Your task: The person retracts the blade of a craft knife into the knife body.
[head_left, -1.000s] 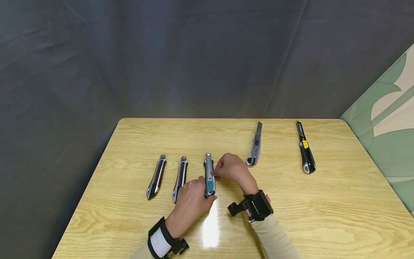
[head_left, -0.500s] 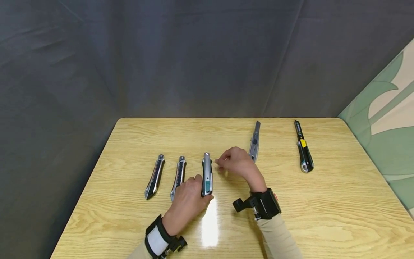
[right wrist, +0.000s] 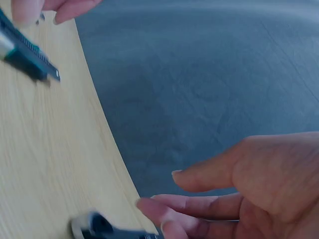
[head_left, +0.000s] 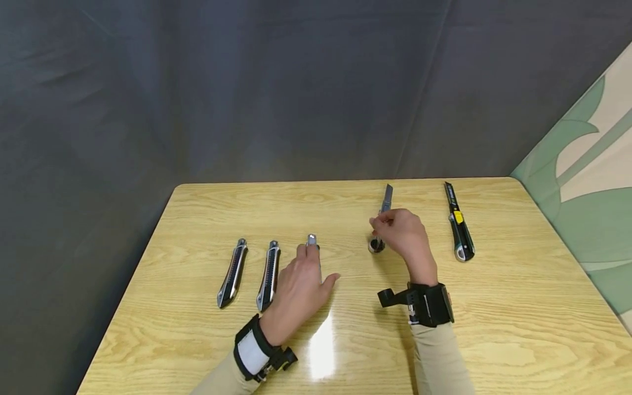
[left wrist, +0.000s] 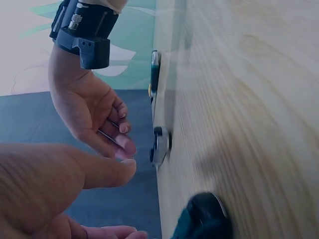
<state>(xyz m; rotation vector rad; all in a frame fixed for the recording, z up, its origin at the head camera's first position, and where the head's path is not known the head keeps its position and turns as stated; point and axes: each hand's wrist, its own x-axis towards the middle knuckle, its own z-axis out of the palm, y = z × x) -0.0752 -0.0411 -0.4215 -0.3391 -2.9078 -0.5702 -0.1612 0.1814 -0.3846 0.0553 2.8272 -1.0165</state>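
My left hand (head_left: 302, 282) is over a grey-and-teal utility knife (head_left: 311, 240), its thumb spread out to the side. It covers most of that knife in the head view; in the right wrist view the knife (right wrist: 30, 57) lies on the wood, below the fingertips. My right hand (head_left: 406, 237) hovers above a grey snap-off utility knife (head_left: 388, 193) whose blade is out, hiding its middle. In the right wrist view the right hand's thumb stands apart from its loosely bent fingers (right wrist: 199, 206), with nothing between them. Near these fingers shows the knife's rounded end (right wrist: 97, 224), blurred.
Two silver-and-black utility knives (head_left: 232, 274) lie side by side on the left of the wooden table (head_left: 163, 340). Farther right is a black utility knife (head_left: 460, 233) with a yellow slider and its blade out. A dark curtain (head_left: 296, 93) hangs behind the table.
My right hand has left the grey-and-teal knife's side and moved right, over the grey knife. My left hand has let go of the grey-and-teal knife's side and moved over it.
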